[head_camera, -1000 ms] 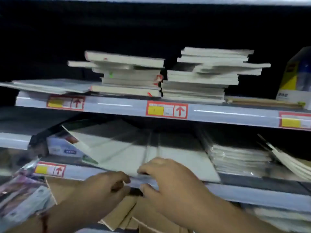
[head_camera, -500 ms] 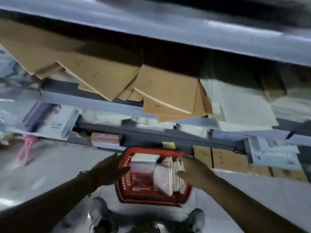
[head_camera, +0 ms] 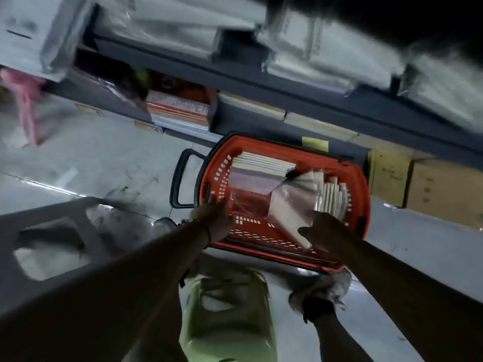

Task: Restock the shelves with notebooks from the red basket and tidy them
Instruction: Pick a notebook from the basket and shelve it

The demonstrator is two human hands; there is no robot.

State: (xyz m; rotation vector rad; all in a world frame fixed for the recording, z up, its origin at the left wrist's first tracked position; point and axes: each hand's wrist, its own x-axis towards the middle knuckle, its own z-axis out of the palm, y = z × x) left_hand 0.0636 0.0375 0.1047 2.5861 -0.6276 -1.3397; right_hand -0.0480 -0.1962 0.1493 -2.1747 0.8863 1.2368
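Sitting on the pale, smooth floor (head_camera: pixel 109 158) just in front of the lowest shelf (head_camera: pixel 287 100) is the red basket (head_camera: pixel 363 194), a rectangular plastic tub with slotted, perforated walls and a dark loop handle (head_camera: pixel 180 178) folding out to its left. Notebooks (head_camera: pixel 264 163) are filling its far and right parts: a flat stack with white page edges at the far side, a row standing on edge at the right (head_camera: pixel 333 197), and a film-wrapped pack (head_camera: pixel 290 205) leaning across the middle, glossy and crinkled. The person is reaching down with both arms. The left hand (head_camera: pixel 213 214) is hovering over the basket's near-left wall, fingers straight and together, holding nothing. The right hand (head_camera: pixel 322 228) is lying at the near edge of the wrapped pack, fingers extended; whether it is gripping the pack cannot be told through the blur. Brown cardboard boxes (head_camera: pixel 423 189), matte and square, are standing to the right under the shelf. Red-and-white flat packs (head_camera: pixel 180 108) are stacking on the low shelf at far left. A grey moulded plastic form (head_camera: pixel 55 231) is occupying the near left.
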